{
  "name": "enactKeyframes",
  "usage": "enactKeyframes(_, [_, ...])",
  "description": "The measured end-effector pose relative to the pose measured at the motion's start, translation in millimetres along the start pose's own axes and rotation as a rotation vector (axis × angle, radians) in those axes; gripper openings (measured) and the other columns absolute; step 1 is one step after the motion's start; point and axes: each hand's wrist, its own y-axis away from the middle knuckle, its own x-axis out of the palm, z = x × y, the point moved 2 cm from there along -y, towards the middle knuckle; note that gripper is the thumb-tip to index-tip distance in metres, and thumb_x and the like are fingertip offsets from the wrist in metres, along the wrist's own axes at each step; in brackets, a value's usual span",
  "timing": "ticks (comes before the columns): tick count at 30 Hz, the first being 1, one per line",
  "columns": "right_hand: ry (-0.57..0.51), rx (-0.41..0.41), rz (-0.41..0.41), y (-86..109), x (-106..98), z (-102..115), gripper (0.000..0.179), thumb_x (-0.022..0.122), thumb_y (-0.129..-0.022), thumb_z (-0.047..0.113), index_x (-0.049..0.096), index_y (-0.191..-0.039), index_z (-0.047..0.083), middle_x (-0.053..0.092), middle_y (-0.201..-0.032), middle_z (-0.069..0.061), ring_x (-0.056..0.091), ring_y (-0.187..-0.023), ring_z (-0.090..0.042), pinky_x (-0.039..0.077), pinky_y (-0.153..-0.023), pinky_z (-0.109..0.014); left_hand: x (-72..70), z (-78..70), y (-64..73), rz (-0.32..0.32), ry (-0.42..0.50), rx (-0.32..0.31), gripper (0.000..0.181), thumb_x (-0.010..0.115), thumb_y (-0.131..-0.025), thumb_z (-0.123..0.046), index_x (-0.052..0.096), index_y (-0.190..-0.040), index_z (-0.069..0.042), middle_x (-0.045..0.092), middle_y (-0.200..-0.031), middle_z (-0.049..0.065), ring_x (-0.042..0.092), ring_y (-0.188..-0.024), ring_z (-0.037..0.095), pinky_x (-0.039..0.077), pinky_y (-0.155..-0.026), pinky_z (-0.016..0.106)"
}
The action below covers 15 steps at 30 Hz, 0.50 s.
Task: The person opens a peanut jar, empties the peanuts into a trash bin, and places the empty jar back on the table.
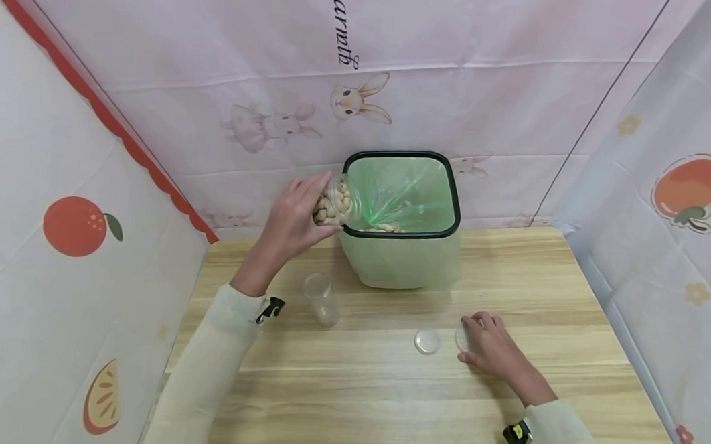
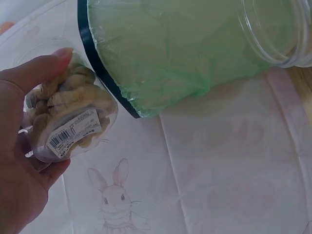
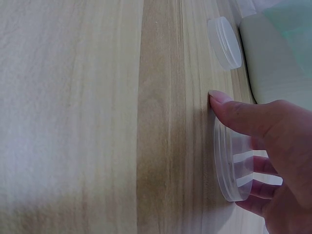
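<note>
My left hand [image 1: 295,215] grips a clear plastic jar [image 2: 109,124] of what look like unshelled peanuts [image 1: 332,207]. The jar lies tilted at the left rim of a pale green bin [image 1: 404,261], its mouth toward the inside. A barcode label [image 2: 75,132] shows on its base. Inside the bin's green plastic liner [image 1: 417,205], more peanuts [image 1: 385,228] lie low near the front. On the table, my right hand [image 1: 494,346] holds a round clear lid [image 3: 225,165] by its edge, thumb on one side and fingers on the other.
A second clear lid [image 1: 426,341] lies left of my right hand. Another clear jar [image 1: 322,301] stands on the wooden table [image 1: 376,397], front left of the bin. Printed cloth [image 1: 267,63] hangs behind and at both sides, close to the bin's back.
</note>
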Motion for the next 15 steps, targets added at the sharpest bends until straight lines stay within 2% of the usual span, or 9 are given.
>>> enactKeyframes(9, [-0.010,0.004,0.000,0.5,1,-1,0.078,0.089,-0.081,0.035,0.058,-0.142,-0.001,0.056,-0.136,-0.025,0.052,-0.119,-0.043,0.053,-0.095,-0.058,1.2,-1.6,-6.3,0.003,-0.038,0.018,0.100,0.099,-0.069,-0.027,0.049,-0.153,-0.006,0.060,-0.147,0.015,0.057,-0.126,0.037,0.048,-0.110,0.051])
enactKeyframes(15, [-0.019,-0.006,-0.012,0.8,2,-2,0.078,0.090,-0.080,0.034,0.058,-0.142,-0.002,0.056,-0.135,-0.026,0.052,-0.119,-0.045,0.053,-0.094,-0.059,3.6,-1.4,-11.4,-0.023,-0.062,0.067,0.096,0.098,-0.069,-0.025,0.051,-0.151,-0.005,0.060,-0.147,0.014,0.055,-0.129,0.036,0.049,-0.111,0.049])
